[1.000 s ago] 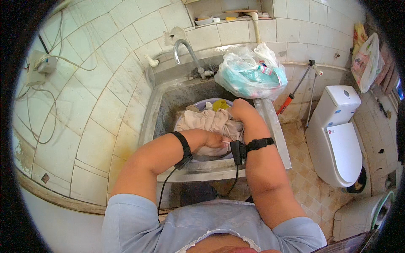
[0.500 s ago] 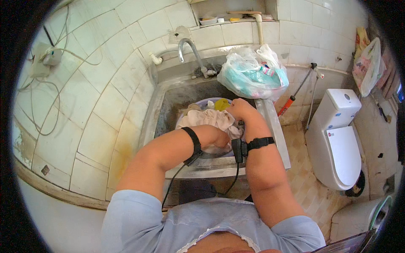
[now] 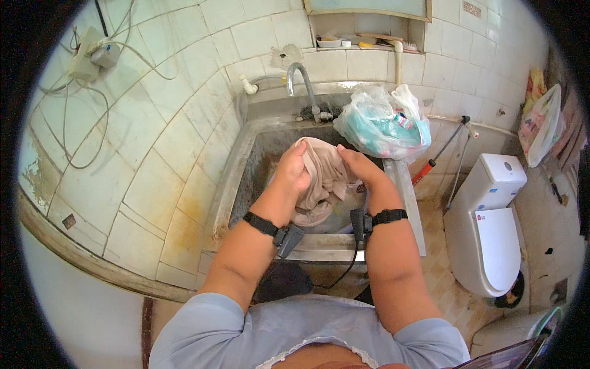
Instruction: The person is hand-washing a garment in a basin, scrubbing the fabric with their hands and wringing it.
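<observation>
A wet, beige piece of cloth point(image 3: 324, 175), perhaps a garment, is held up between my two hands over the metal sink point(image 3: 319, 246). My left hand point(image 3: 294, 169) grips its left edge, thumb on top. On the other side, my right hand point(image 3: 361, 167) pinches the upper right edge. The cloth hangs in folds, its lower end down in the basin, which is mostly hidden beneath it. Some cloudy water shows at its lower right. Both wrists wear black straps with small devices.
Behind the sink rises a curved metal tap point(image 3: 301, 74). A clear plastic bag point(image 3: 384, 126) with turquoise packages sits on the sink's back right corner. To the right stand a red-and-black pump point(image 3: 424, 172) and a white toilet point(image 3: 495, 240). Tiled wall closes off the left.
Both hands have come up out of the basin, lifting the cloth by its edges. My left hand has moved up and away, no longer buried in the folds. The view has shifted slightly.
</observation>
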`<act>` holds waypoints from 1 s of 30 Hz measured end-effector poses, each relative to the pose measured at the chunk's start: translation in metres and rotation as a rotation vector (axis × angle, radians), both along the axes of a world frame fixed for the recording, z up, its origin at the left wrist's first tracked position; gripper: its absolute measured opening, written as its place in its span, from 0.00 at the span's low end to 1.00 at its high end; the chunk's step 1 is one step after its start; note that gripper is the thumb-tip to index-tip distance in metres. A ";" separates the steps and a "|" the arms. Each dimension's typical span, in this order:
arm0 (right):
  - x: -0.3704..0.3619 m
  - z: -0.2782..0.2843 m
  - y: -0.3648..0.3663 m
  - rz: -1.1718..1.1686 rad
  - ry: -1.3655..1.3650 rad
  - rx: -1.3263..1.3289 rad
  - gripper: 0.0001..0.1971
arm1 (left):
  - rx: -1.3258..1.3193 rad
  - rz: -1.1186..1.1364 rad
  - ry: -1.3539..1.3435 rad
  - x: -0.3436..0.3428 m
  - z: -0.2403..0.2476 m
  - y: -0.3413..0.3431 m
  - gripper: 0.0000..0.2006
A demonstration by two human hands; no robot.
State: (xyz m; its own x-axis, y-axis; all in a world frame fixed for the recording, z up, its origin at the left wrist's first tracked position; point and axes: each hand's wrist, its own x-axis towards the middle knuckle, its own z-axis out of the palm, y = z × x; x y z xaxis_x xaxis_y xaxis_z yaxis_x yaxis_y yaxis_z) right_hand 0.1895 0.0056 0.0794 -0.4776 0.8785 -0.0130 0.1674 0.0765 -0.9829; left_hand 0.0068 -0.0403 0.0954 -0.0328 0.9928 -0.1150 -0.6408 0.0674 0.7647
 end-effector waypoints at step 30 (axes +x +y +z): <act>-0.053 -0.043 0.011 -0.289 -0.501 0.501 0.21 | -0.175 -0.069 -0.270 0.028 -0.097 0.026 0.19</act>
